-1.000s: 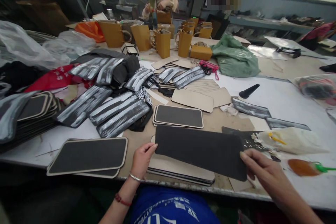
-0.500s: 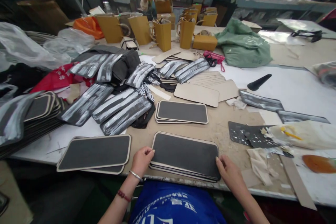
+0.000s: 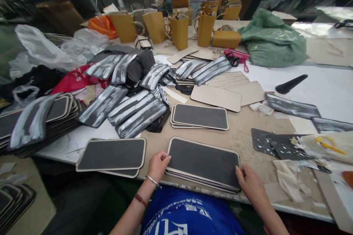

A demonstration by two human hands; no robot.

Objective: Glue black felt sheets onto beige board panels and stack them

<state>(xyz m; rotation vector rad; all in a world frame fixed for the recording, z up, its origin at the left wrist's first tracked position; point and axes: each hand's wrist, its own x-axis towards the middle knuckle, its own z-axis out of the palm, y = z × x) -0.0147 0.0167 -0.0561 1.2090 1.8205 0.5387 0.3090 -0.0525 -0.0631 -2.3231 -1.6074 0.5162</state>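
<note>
In front of me lies a stack of rounded rectangular panels, the top one a dark panel [image 3: 202, 161] with a pale beige border. My left hand [image 3: 158, 169] pinches its left edge between thumb and fingers. At the opposite end my right hand [image 3: 249, 180] has its thumb and curled fingers on the right edge. To the left, two similar bordered panels [image 3: 111, 155] overlap at the table edge. Just behind the stack sits a smaller pile of bordered panels [image 3: 200, 116].
Dark strips smeared with white [image 3: 142, 117] lie heaped at left. Beige boards [image 3: 216, 97] fan out behind. Mustard-coloured bags [image 3: 156, 27] stand at the back, beside a green plastic bag [image 3: 271, 40]. A glue-spotted black piece [image 3: 263, 141] and a scrap cloth [image 3: 291, 180] lie at right. Another person stands behind.
The camera view has turned slightly left, so everything sits further right in the picture. Both hands stay at the same edges of the top panel, which remains on its stack.
</note>
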